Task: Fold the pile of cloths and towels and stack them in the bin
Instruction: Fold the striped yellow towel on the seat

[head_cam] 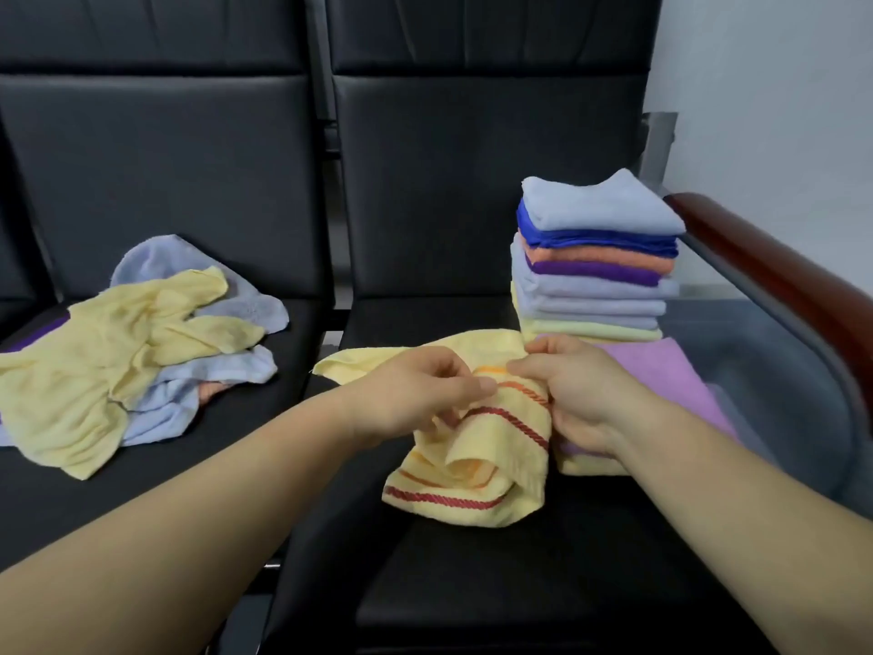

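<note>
Yellow terry with red and orange stripes, the towel point(472, 470) lies bunched on the front half of the right-hand black padded seat point(472, 588), its lower part rolled into loose folds and one plain corner trailing out toward the gap between the seats. Both hands meet at its upper edge. The left hand point(415, 394) has its fingers curled and its thumb pressed against them, pinching the cloth near the orange stripe; the right hand point(571, 394) is just beside it, almost touching, with fingers and thumb closed on the same edge. Right of the towel, partly under the right wrist, a folded lilac-pink cloth point(661, 371) lies flat on top of a folded yellow one point(586, 465). Behind these rises a stack of folded cloths point(600, 295), pale yellow at the bottom, then several pale blue layers, purple, salmon, bright blue, and a pale blue one on top. A brown wooden armrest point(793, 295) runs along the far right. On the left-hand seat, well apart from the hands, sits the unfolded pile point(118, 361), crumpled yellow cloth draped over pale blue pieces, with a strip of purple showing at its left edge.
</note>
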